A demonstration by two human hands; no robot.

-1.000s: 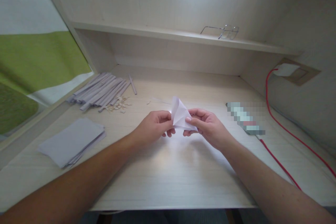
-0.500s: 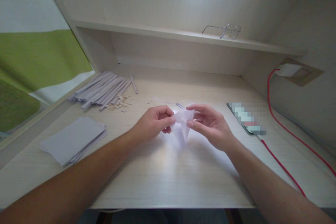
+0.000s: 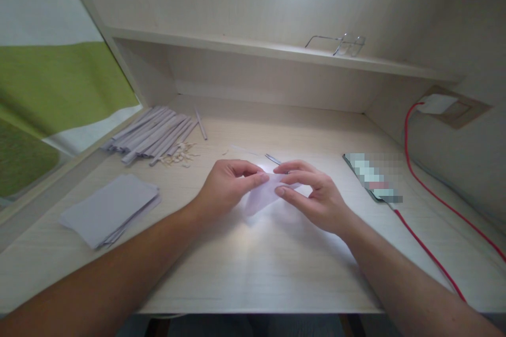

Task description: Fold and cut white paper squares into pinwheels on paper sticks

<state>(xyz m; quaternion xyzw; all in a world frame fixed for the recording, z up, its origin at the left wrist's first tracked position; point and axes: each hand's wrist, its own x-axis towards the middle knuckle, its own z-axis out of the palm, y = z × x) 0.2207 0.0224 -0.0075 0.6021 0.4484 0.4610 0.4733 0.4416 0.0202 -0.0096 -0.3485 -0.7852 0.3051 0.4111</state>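
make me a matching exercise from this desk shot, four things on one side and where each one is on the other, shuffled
Things:
1. glasses
2. rolled paper strips
3. stack of paper sheets
4. folded paper

Places:
A. between the left hand and right hand
B. on the shelf
C. desk, near left
D. desk, far left

Pairs: 1-B, 2-D, 3-C, 4-A

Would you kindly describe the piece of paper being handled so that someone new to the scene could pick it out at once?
Start at the pale wooden desk under the shelf and look to its middle, where the left hand and right hand meet. Pinched between their fingertips is the folded white paper. Unlike the flat stack of sheets at the left or the bundle of rolled strips behind it, it is a single, creased piece.
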